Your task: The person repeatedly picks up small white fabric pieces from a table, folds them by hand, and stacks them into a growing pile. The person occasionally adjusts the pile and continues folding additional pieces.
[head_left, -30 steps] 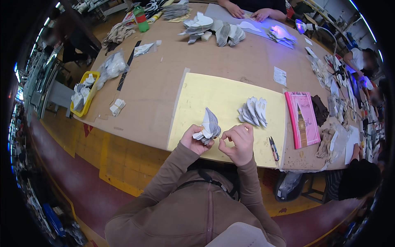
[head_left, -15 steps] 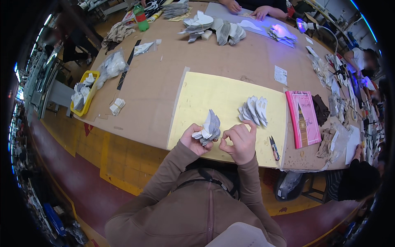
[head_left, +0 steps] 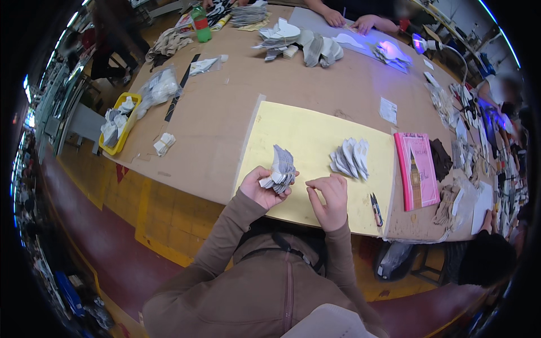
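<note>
My left hand is closed around a bundle of grey-and-white cut fabric pieces, held up over the near part of the yellow sheet. The pieces fan upward from the palm, their pale ends by my thumb. Just right of the bundle, my right hand is raised apart from it, thumb and forefinger tips brought close in a pinch. Anything between those tips is too small to make out. A second bundle of similar pieces lies on the sheet beyond my right hand. Small thread snips lie near the sheet's right edge.
A pink book lies right of the sheet. At the left are a yellow basket of pieces, a plastic bag and a small white bundle. Fabric stacks, a green bottle and a lamp stand farther back. Other people work around the table.
My right hand's fingers have come down, with the looped pinch loosened slightly. The bundle in my left hand has turned a little. My view has tilted, shifting the table lower.
</note>
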The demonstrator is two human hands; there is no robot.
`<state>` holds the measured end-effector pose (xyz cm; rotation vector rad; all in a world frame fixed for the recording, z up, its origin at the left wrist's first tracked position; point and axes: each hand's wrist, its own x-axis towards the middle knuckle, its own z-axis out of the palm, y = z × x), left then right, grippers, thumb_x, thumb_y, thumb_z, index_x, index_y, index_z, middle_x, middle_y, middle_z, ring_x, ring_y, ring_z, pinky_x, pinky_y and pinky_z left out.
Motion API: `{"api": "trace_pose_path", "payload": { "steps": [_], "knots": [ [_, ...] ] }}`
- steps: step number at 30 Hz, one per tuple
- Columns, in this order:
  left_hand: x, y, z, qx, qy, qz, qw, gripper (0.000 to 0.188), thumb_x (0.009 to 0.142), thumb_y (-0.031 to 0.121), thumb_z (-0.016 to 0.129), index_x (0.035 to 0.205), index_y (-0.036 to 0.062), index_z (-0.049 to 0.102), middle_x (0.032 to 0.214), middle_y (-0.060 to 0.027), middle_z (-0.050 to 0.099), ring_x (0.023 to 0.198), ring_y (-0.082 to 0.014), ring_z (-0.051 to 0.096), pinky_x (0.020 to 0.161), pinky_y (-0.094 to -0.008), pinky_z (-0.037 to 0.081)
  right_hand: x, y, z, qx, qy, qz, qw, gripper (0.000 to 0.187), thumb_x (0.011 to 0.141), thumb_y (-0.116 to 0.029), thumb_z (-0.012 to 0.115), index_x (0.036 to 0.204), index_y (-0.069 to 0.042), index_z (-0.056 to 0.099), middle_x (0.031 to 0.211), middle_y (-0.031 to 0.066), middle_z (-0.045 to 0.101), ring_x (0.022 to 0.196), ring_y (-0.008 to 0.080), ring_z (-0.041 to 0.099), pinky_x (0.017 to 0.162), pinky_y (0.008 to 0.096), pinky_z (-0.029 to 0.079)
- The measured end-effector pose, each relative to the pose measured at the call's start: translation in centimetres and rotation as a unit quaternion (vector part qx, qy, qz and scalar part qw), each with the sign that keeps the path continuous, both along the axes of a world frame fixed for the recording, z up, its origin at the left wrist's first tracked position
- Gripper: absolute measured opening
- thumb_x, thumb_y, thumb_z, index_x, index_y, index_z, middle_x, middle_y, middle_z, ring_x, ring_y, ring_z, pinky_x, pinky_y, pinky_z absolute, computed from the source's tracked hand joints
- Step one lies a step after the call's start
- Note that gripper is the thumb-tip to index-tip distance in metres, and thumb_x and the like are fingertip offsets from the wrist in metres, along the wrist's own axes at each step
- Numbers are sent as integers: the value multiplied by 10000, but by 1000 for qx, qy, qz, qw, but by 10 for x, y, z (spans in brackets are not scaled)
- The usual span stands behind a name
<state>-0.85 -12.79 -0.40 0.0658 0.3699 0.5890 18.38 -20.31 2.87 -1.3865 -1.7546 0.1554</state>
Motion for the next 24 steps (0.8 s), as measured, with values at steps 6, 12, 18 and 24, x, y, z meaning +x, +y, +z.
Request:
{"api": "trace_pose_path", "payload": {
  "steps": [6, 12, 18, 24],
  "knots": [
    [-18, 16, -7, 30, 66, 147, 986, 590, 823, 215, 453, 1312, -103, 365, 1213, -210, 516, 950, -265, 537, 805, -355, 472, -10, -8, -12, -54, 56, 7, 997, 122, 761, -13, 659, 871, -54, 623, 831, 74, 621, 812, 248, 579, 803, 370, 406],
    [-76, 46, -6, 229, 282, 346, 865, 516, 821, 139, 493, 1296, -49, 417, 1192, -165, 559, 987, -296, 597, 876, -347, 480, -42, -4, -28, -106, 73, 105, 986, 101, 775, 1, 640, 867, -37, 626, 834, 95, 626, 791, 261, 583, 735, 351, 435],
    [-169, 74, -47, 63, 231, 430, 870, 490, 815, 122, 552, 1266, -40, 454, 1141, -152, 580, 998, -280, 600, 845, -329, 500, -63, 4, -62, -134, 43, 135, 981, 83, 801, -31, 629, 881, -48, 635, 844, 88, 633, 767, 258, 588, 708, 339, 431],
    [-308, 178, -41, 158, 315, 527, 773, 288, 846, 197, 615, 1052, 2, 568, 964, -116, 641, 781, -231, 659, 596, -297, 534, -61, 8, -62, -148, 55, 139, 978, 55, 803, -39, 627, 853, -51, 647, 835, 79, 638, 759, 247, 582, 698, 334, 422]
  ]
}}
